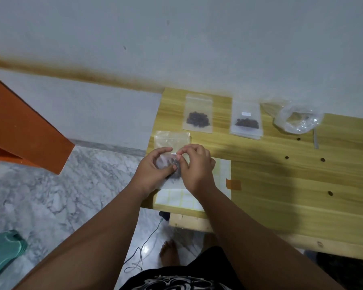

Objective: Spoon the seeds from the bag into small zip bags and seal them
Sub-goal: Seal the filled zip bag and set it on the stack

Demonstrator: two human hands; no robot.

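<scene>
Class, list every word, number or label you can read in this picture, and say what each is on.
No text is legible.
White label on the rightmost seed bag: too blurred to read.
Label sheet: stickers look blank.
Shirt print: pattern, no readable letters.

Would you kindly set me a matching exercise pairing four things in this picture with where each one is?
Things:
1. nearest zip bag
2. large clear bag
3. label sheet
4. loose seeds

Places:
A. scattered on the table at the right
B. held between the left hand and the right hand
C. at the far edge, rightmost
D. lying flat beneath both hands

Pairs: 1-B, 2-C, 3-D, 4-A
</scene>
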